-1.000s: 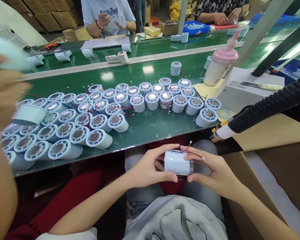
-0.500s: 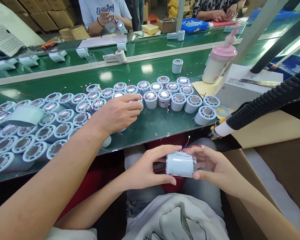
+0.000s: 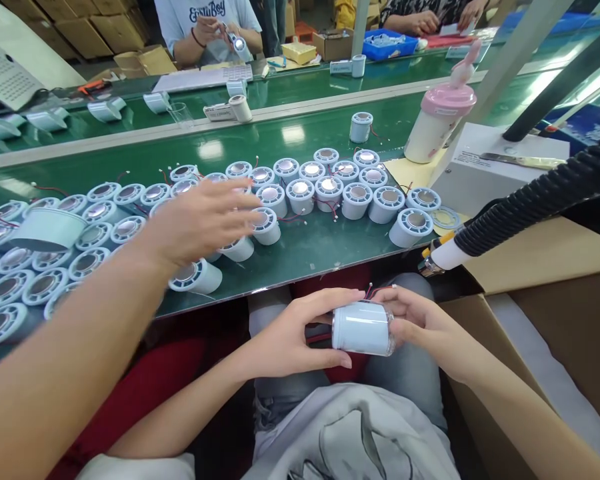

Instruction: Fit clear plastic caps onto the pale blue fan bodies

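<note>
Above my lap, a light blue cylindrical housing (image 3: 363,328) lies on its side between my two hands, with a clear, shiny cover around it. Thin red and dark wires with small white plugs (image 3: 371,289) stick up behind it. My left hand (image 3: 300,333) is curved around its left end, thumb below and fingers above. At the right end, my right hand (image 3: 423,327) grips the rim with thumb and fingers. Many similar housings (image 3: 300,195) stand on the green table (image 3: 290,260) in front of me, several with wires hanging out.
From the left, a co-worker's hand (image 3: 205,217) and forearm reach over the housings. A black flexible hose (image 3: 525,207) with a white nozzle hangs at right, near a pink-lidded cup (image 3: 440,120) and an open carton (image 3: 545,267). Two people work across the table.
The housing in my hands has turned a little, its wires shifting backward. The co-worker's hand has drawn left, away from a housing in the middle, and its fingers have spread.
</note>
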The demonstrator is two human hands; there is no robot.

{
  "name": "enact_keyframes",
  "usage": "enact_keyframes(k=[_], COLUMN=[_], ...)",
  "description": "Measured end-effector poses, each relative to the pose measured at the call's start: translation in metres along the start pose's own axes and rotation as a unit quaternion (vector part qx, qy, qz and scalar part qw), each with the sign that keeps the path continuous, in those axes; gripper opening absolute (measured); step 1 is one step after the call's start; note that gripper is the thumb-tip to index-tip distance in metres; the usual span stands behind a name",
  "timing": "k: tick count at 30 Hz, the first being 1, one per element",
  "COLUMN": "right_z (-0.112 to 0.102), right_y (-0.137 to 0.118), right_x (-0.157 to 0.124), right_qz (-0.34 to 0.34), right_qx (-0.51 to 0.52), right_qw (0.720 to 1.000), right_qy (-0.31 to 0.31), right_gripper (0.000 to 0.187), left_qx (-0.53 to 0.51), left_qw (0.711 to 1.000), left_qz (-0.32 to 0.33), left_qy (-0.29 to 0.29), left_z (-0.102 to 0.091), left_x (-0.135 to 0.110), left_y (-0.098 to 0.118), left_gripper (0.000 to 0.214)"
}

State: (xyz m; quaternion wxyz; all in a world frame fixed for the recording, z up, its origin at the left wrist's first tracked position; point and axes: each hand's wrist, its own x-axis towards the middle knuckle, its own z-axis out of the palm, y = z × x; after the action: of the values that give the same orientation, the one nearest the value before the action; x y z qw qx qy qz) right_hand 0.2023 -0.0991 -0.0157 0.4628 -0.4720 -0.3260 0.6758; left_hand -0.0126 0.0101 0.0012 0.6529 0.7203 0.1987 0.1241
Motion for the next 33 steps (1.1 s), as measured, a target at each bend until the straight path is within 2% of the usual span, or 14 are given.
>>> enact_keyframes(k=[2, 10, 17, 26, 29, 33], right_z=[0.001, 0.005, 0.009, 0.010, 0.012, 0.014], right_y=[-0.001, 0.002, 0.007, 0.008, 0.006, 0.001], right_x=[0.001, 0.005, 0.006, 0.002, -0.001, -0.008], right_qz=[0.017, 0.063, 0.083, 0.061, 0.033, -0.017], right_qx=[0.010, 0.005, 0.024, 0.030, 0.009, -0.020], right_qw=[1.000, 0.997, 0.996, 0.998, 0.999, 1.000], right_qy=[0.006, 0.040, 0.024, 0.000, 0.004, -0.003], right_gripper=[0.047, 0.061, 0.057, 0.052, 0.047, 0.039], left_qx=[0.030, 0.037, 0.035, 0.026, 0.053, 0.120], left_qw=[0.999, 0.999, 0.999, 0.999, 0.997, 0.987], left_qz=[0.011, 0.010, 0.023, 0.040, 0.049, 0.106], left_qy=[0.008, 0.005, -0.005, -0.014, -0.005, 0.015], left_z=[0.004, -0.002, -0.002, -0.003, -0.004, -0.005], left_x=[-0.003, -0.001, -0.001, -0.005, -0.007, -0.008], left_y=[0.000, -0.001, -0.001, -0.001, 0.000, 0.001], left_gripper=[0.075, 0.074, 0.074, 0.074, 0.075, 0.076])
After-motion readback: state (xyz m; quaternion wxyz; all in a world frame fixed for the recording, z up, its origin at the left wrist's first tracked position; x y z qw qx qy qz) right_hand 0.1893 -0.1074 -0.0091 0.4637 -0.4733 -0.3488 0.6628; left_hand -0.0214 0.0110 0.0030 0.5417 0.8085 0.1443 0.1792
